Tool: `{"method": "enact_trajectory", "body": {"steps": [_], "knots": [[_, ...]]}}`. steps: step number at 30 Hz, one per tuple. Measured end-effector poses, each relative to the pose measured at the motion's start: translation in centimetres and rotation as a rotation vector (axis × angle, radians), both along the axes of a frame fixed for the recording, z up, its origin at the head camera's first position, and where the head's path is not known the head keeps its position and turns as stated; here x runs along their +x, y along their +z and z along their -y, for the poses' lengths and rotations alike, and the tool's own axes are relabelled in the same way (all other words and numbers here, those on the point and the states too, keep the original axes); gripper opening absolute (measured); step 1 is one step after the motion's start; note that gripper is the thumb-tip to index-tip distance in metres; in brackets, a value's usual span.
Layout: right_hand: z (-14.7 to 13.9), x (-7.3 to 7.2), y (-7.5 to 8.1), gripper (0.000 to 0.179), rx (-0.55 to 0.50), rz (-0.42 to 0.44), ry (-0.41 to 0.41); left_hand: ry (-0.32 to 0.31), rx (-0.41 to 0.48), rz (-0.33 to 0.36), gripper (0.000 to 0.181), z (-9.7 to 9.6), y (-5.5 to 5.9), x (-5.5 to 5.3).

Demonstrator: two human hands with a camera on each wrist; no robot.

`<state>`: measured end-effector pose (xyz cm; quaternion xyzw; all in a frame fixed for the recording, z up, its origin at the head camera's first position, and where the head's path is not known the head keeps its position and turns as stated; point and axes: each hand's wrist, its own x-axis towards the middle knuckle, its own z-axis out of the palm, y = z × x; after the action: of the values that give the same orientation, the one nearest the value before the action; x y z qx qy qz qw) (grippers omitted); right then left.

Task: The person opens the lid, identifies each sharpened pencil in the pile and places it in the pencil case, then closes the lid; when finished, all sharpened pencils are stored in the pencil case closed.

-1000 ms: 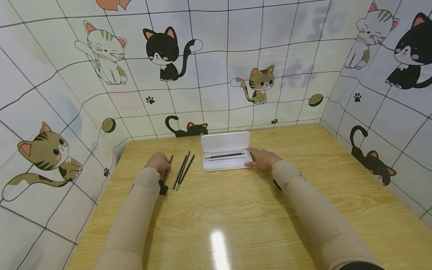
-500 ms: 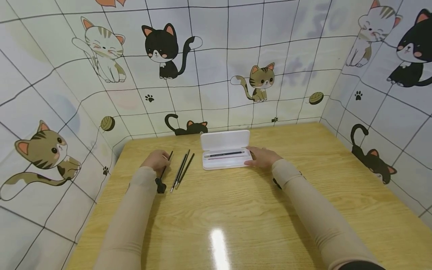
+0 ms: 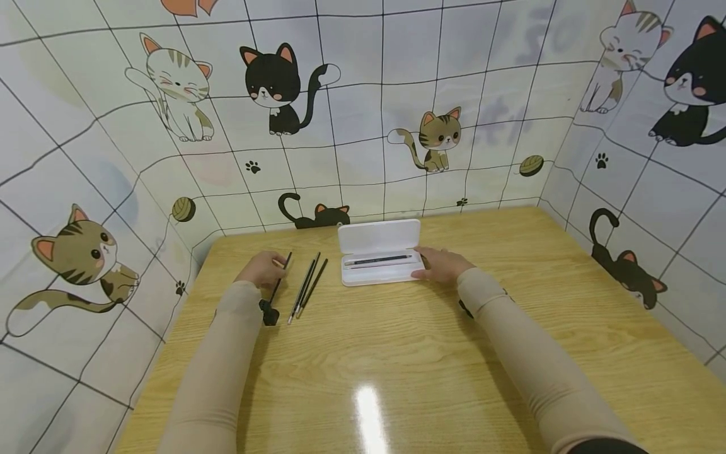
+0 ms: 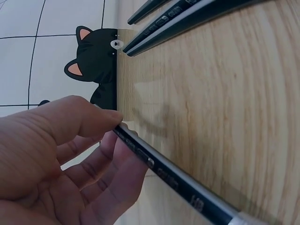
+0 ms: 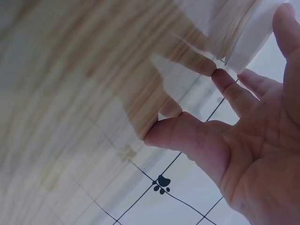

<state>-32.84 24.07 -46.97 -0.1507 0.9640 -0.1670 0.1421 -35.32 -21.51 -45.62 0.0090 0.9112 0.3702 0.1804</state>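
Observation:
My left hand [image 3: 262,270] pinches a dark pencil [image 4: 161,171] between thumb and fingers, at the left side of the table; lettering runs along its barrel in the left wrist view. Just right of it lie several more dark pencils [image 3: 307,289] with pale ends, close together and slanted. An open white pencil case [image 3: 380,277] stands at the middle back, its lid raised. Inside lies a dark pencil [image 3: 379,259], with a thin pinkish line beside it. My right hand [image 3: 445,266] holds the right end of the case, thumb at the front and fingers behind.
The wooden table [image 3: 431,366] ends at the back against a wall covering [image 3: 363,113] printed with cartoon cats, which also rises at both sides. A black device [image 3: 270,313] is worn at the left wrist. A bright reflection lies on the near tabletop.
My left hand has shifted slightly back and left with the pencil, and more of the pencil shows. My right hand and the case have stayed in place.

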Motion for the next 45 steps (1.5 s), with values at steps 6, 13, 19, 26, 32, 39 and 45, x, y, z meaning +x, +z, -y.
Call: {"method": "enact_trajectory", "body": {"steps": [6, 13, 19, 26, 32, 39, 45], "knots": [[0.0, 0.2, 0.1, 0.083, -0.008, 0.012, -0.008, -0.006, 0.007, 0.009, 0.047, 0.1, 0.1, -0.1], [-0.1, 0.1, 0.1, 0.085, -0.008, 0.032, -0.022, -0.022, 0.055, -0.013, 0.049, -0.1, 0.8, 0.4], [-0.2, -0.1, -0.3, 0.085, -0.015, 0.036, -0.025, -0.012, 0.076, -0.026, 0.049, -0.2, 1.1, 0.8], [-0.2, -0.1, -0.5, 0.084, -0.021, 0.035, -0.023, -0.007, 0.096, -0.049, 0.048, -0.3, 1.3, 0.8], [-0.3, -0.1, -0.3, 0.084, -0.014, 0.033, -0.027, -0.034, 0.091, -0.081, 0.048, -0.7, 1.5, 0.7], [-0.2, 0.0, -0.2, 0.084, 0.002, 0.023, -0.022, -0.050, 0.091, -0.108, 0.048, -1.0, 2.3, 1.2], [-0.3, 0.2, -0.1, 0.084, -0.011, 0.024, -0.021, -0.042, 0.106, -0.131, 0.046, -1.1, 2.5, 1.1]]}}
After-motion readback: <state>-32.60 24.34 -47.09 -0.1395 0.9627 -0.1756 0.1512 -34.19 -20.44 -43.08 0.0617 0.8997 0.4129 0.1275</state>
